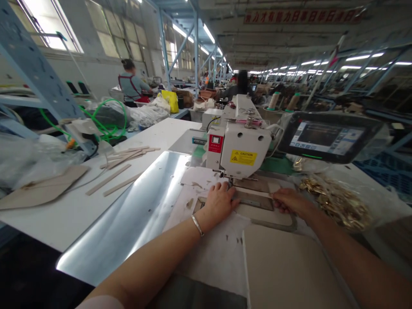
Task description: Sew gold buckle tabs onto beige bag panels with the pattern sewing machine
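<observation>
Beige panel (259, 216) lies before the sewing head (243, 148), seemingly steadied by my flat left hand (221, 201); what my curled right hand (286, 200) grips, I can't tell.

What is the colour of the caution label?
The caution label is yellow; head view shows it best.

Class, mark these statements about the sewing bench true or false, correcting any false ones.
1. The left arm wears a bracelet. True.
2. The yellow label on the machine reads CAUTION. True.
3. The screen stands left of the machine. False: the screen stands to its right.
4. The left hand is touching the screen. False: the left hand lies palm down in front of the machine.
5. Strips lie left of the shiny plate. True.
6. The right hand rests on the shiny plate. False: the right hand is right of the left hand.
</observation>
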`<state>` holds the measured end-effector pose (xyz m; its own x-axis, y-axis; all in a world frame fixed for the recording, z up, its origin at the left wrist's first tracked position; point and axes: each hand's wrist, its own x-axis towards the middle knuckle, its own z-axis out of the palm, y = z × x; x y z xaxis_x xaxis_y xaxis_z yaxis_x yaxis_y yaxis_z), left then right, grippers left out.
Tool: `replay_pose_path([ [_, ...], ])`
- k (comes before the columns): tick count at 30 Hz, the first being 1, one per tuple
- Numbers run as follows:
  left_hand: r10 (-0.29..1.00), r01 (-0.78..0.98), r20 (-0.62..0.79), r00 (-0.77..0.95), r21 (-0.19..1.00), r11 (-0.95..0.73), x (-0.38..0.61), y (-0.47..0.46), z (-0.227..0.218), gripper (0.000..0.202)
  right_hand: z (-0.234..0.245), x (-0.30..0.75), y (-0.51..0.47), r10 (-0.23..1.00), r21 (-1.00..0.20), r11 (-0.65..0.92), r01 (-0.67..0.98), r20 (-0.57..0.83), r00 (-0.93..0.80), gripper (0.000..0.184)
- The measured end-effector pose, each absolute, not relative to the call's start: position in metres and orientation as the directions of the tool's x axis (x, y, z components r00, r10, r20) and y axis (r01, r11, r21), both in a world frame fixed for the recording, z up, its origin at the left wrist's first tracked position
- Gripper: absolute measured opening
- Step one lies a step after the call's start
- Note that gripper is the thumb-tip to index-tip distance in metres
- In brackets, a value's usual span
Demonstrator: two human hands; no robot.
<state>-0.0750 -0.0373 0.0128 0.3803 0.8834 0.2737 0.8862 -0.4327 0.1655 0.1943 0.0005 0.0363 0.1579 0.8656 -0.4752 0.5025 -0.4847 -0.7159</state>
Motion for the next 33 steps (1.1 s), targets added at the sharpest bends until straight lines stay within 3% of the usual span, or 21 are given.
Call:
replay_pose_path([
  [8,0.91,0.898,0.241,0.338,0.208,-0.389,-0.072,-0.034,0.014,0.041,0.048,0.202,0.005,0.793,-0.697,-0.584,0.416,-0.599,0.11,0.013],
  [18,0.913,0.909,0.222,0.341,0.169,-0.381,-0.098,-0.032,0.02,0.046,0.043,0.174,0.02,0.832,-0.641,-0.502,0.581,-0.542,0.121,0.022],
  [33,0.941,0.948,0.198,0.275,0.108,-0.3,-0.154,-0.031,0.023,0.048,0.051,0.103,0.023,0.806,-0.67,-0.532,0.519,-0.589,0.066,0.014],
])
